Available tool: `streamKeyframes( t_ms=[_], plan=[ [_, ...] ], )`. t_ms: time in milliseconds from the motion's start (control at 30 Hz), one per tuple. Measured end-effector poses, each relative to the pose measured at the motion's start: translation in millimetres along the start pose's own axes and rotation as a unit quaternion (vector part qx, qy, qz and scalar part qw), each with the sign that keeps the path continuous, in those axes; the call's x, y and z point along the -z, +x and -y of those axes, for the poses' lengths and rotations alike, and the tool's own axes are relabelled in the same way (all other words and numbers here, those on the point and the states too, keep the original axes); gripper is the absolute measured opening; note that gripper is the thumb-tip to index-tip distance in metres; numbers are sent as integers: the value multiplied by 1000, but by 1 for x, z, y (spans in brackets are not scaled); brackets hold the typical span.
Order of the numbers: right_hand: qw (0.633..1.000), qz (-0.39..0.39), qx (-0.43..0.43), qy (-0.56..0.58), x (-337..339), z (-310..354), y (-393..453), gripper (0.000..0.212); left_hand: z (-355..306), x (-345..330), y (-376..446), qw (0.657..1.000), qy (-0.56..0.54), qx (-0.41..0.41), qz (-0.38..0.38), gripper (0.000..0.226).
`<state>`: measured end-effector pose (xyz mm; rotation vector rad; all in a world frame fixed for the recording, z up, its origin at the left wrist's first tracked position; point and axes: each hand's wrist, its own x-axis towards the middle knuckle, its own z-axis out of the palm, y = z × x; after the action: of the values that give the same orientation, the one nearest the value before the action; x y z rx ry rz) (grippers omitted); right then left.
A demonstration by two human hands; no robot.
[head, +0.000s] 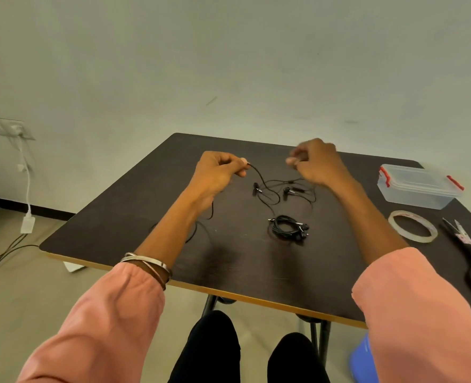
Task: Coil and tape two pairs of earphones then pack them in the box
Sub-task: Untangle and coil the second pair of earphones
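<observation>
a dark bench (pixel 228 272) with a pale wooden edge carries everything. at its far right stands a clear plastic box (pixel 418 187), its lid on and held by red clips. nearer, along the right edge, lie black scissors (pixel 469 252), and just left of them a roll of clear tape (pixel 412 226) lies flat.

the left hand (pixel 217 172) is raised above the bench with its fingers curled, thumb and forefinger pinching a thin black cord of the loose earphones (pixel 273 190). from that pinch the cord drops and spreads in open loops across the middle of the bench, two small black earbuds resting among them, and another length trails back under the left wrist. the right hand (pixel 315 163) is lifted over the same tangle with fingers curled in; it is blurred, and i cannot tell whether it holds the cord.

nearer to the person lie the coiled earphones (pixel 288 227), a tight black bundle, apart from the loose pair.
</observation>
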<state>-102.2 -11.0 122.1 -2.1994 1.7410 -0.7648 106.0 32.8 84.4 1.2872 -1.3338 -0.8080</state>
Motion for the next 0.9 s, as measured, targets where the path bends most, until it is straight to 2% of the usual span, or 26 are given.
streamKeyframes(
  t_ms=[67, 133, 200, 267, 333, 467, 600, 700, 767, 833, 900],
  plan=[
    [986, 71, 65, 136, 0, 17, -10, 32, -3, -10, 2, 1000, -22, -9, -4, 14],
    [966, 100, 63, 229, -8, 24, -13, 36, -4, -17, 5, 999, -34, -25, -11, 10],
    [957, 71, 50, 278, -14, 22, -8, 30, -4, -20, 10, 999, -41, -30, -19, 8],
    [948, 24, 29, 317, -16, 15, -2, 14, -1, -21, 15, 999, -30, -34, -18, 8],
    [959, -26, 26, 281, -15, 1, 9, 7, 5, -21, 21, 999, -10, -38, -12, 10],
    [974, -118, 21, 195, -13, -29, 25, 13, 27, -18, 35, 997, 62, -32, -20, 16],
    [960, -241, -64, 126, -22, -66, 32, 20, 52, -21, 49, 988, 136, -33, -59, 11],
    [956, -258, -134, -33, -40, -83, 29, 26, 63, -34, 55, 983, 151, -54, -85, 11],
    [962, -253, -74, -74, -54, -84, 25, 33, 67, -45, 56, 980, 162, -78, -89, 12],
    [972, -226, 68, -9, -68, -78, 24, 33, 72, -55, 55, 977, 159, -106, -90, 13],
    [971, -157, 172, 59, -81, -69, 24, 33, 75, -63, 54, 975, 158, -131, -87, 12]
  ],
)
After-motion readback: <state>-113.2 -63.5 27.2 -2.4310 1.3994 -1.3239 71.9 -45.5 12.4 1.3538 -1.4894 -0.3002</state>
